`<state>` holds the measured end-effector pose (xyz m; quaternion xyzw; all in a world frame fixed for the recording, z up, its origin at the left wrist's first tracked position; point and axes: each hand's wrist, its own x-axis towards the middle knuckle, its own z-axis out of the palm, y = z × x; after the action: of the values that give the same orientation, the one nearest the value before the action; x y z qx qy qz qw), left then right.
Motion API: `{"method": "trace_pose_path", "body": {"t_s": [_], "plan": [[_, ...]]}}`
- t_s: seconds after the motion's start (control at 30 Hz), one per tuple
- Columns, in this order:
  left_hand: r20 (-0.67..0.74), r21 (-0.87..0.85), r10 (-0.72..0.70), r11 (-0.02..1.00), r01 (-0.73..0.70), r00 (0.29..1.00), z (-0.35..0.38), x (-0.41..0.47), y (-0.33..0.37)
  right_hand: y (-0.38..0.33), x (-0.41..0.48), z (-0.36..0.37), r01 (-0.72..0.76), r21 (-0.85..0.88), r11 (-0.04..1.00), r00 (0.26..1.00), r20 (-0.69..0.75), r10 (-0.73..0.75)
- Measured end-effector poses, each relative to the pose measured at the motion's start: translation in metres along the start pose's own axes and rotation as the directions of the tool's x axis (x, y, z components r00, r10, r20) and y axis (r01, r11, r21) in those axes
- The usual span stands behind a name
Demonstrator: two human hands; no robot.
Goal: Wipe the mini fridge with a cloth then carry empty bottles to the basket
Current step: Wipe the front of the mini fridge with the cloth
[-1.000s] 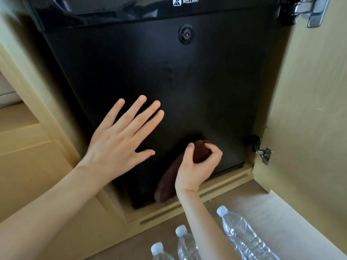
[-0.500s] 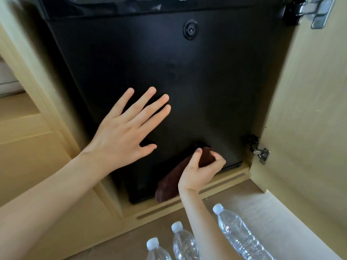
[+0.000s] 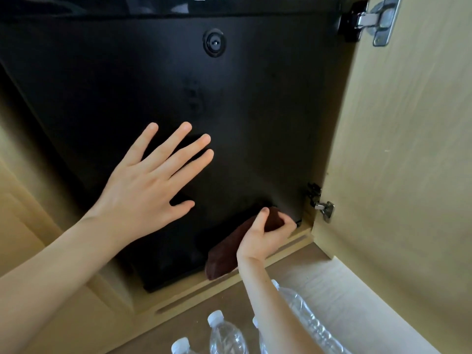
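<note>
Wooden cabinet [image 3: 398, 149] housed the black mini fridge [image 3: 255, 111]. Left hand [image 3: 148, 190] lay flat, fingers spread, against its door; right hand [image 3: 265, 238] gripped the brown cloth [image 3: 224, 256] near the lower edge.

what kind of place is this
Probably a hotel or guest room: a black mini fridge built into a pale wooden cabinet, and clear plastic water bottles on the floor.

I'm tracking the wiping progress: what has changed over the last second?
The right hand, gripping the brown cloth, slid it rightward along the bottom of the fridge door, toward its lower right corner. The left hand stayed flat on the door; the bottles stayed on the floor.
</note>
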<state>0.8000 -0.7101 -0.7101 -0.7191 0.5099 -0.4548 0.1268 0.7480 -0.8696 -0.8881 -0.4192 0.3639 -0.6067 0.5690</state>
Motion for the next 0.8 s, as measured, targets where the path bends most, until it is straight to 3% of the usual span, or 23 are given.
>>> {"method": "trace_pose_path", "body": {"t_s": [0.17,0.27,0.33,0.43,0.5,0.67,0.8], "plan": [[-0.012,-0.019,0.027,0.999,-0.028,1.0,0.008,0.015,0.012,-0.07,0.011,0.039,0.286,0.115,0.951,0.95,0.099,-0.297],[-0.012,-0.013,0.022,1.0,-0.023,1.0,0.013,0.019,0.015,-0.069,0.016,0.041,0.334,0.111,0.936,0.93,0.12,-0.347],[0.009,-0.001,0.024,1.0,-0.024,1.0,0.015,0.018,0.015,-0.043,0.022,0.028,0.274,0.075,0.959,0.956,0.085,-0.28],[0.026,0.011,0.027,1.0,-0.027,0.999,0.014,0.017,0.015,-0.009,0.031,0.007,-0.017,0.02,1.0,0.997,-0.069,0.018],[0.018,0.01,0.019,1.0,-0.02,1.0,0.013,0.018,0.016,-0.008,0.031,0.005,-0.057,0.017,0.998,0.995,-0.085,0.058],[-0.012,0.008,0.016,1.0,-0.016,1.0,0.014,0.021,0.019,-0.063,0.038,0.03,0.307,0.1,0.946,0.947,0.069,-0.314],[-0.011,-0.005,0.02,1.0,-0.02,1.0,0.016,0.024,0.021,-0.071,0.052,0.036,0.391,0.102,0.915,0.908,0.117,-0.401]]}}
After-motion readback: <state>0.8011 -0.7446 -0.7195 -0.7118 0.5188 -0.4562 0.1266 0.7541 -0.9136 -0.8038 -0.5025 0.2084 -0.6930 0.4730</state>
